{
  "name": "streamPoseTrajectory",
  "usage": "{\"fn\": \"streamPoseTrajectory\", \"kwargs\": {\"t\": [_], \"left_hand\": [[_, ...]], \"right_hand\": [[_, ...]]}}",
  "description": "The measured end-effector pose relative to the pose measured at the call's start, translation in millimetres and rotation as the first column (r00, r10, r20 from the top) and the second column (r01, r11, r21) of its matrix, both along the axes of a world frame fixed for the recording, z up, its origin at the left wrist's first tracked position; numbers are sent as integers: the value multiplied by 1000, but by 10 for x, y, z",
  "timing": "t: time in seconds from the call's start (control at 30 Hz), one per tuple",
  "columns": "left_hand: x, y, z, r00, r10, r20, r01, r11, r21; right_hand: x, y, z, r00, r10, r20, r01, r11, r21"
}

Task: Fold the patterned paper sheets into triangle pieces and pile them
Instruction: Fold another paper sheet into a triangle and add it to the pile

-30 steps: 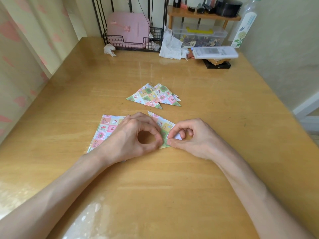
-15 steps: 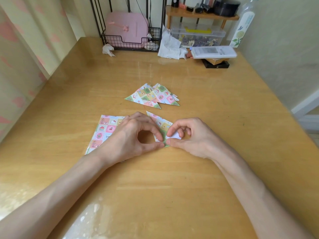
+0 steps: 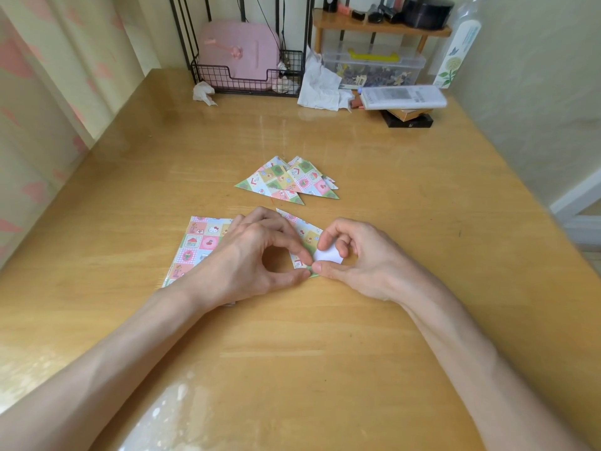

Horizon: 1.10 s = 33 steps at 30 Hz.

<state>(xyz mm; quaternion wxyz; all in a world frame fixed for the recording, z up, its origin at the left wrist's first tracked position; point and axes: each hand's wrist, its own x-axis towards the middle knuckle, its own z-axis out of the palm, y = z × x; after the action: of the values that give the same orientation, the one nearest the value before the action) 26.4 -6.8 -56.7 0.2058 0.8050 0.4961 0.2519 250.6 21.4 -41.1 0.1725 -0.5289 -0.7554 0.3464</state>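
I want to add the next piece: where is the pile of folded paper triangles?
Head view: the pile of folded patterned paper triangles lies centrally, beyond the left hand and right hand.

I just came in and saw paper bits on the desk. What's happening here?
A person is folding patterned paper at a wooden table. Both hands work on one half-folded piece: the left hand pinches its near edge, while the right hand pinches a white flap turned up at its corner. Flat unfolded sheets lie partly under the left hand. A small pile of finished triangles lies just beyond the hands.
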Motion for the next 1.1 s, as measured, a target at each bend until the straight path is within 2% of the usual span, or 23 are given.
{"fn": "streamPoseTrajectory", "kwargs": {"t": [0.17,0.4,1.1], "left_hand": [[-11,7,2,1000,-9,4,9,1000,-23],[-45,-20,89,999,-44,-24,42,995,-90],[-30,-52,175,998,-61,-21,57,988,-143]], "right_hand": [[6,-2,25,1000,11,17,-10,999,-36],[-44,-17,77,992,41,118,-41,999,0],[-140,-43,134,977,-51,205,68,995,-77]]}}
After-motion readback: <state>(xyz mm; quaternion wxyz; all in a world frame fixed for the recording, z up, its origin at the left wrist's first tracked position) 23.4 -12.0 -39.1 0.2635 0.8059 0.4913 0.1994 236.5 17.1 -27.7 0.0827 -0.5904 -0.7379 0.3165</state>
